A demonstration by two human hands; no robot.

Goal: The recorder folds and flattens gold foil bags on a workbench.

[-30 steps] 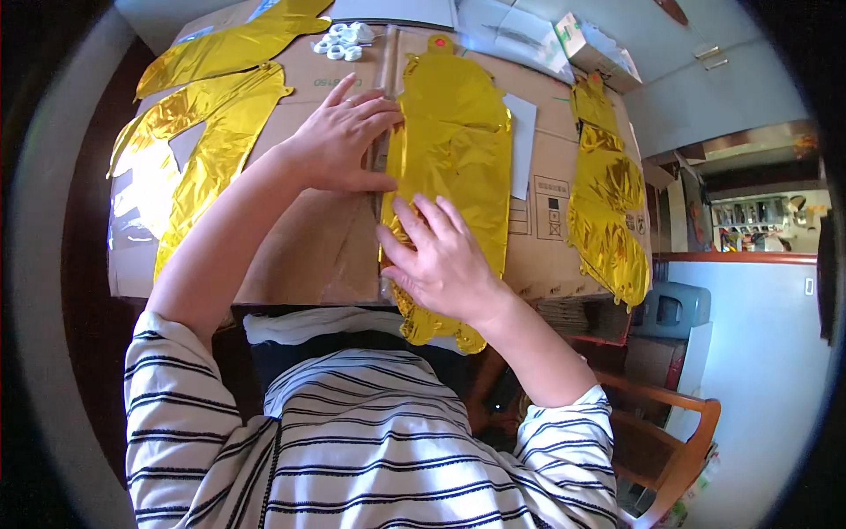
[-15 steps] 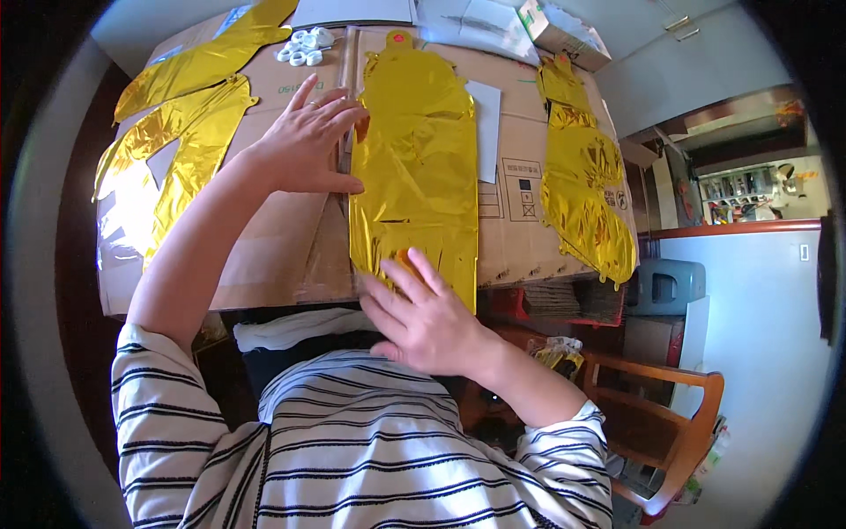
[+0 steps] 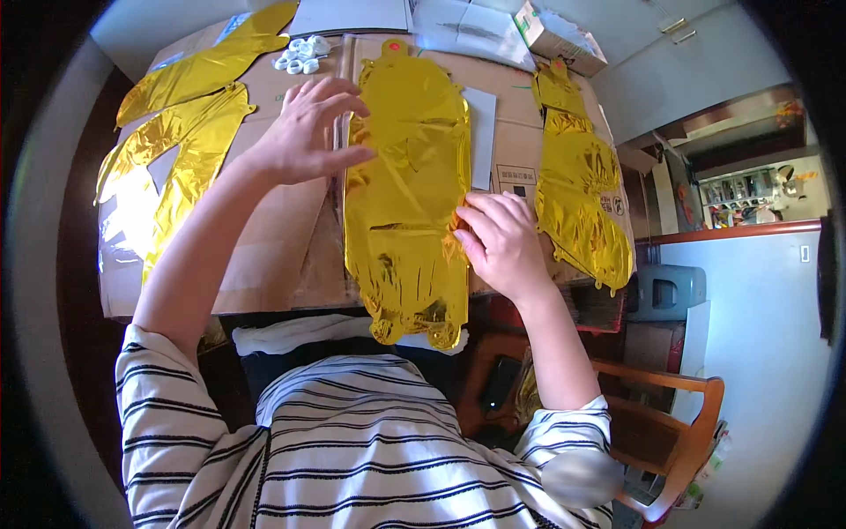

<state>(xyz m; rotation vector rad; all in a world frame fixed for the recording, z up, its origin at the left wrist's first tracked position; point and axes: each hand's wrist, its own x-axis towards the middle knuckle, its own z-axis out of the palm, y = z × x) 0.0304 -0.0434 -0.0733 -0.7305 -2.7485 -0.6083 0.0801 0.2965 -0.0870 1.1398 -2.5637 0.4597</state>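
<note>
Centrally, a gold foil balloon [image 3: 407, 189] is lying flat on the cardboard-covered tabletop [image 3: 282, 238]. Left hand [image 3: 304, 132] is pressing its upper left edge, fingers spread, gripping nothing. Right hand [image 3: 499, 240] is resting on its right edge, fingers curled; whether it is pinching the foil, cannot tell.

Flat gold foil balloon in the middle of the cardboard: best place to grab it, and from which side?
Probably the lower end of the gold foil balloon, coming from the near table edge. That scalloped end overhangs the cardboard, so fingers can get under it; the rest lies flat. The left hand rests at its upper left edge and the right hand at its right edge.
</note>
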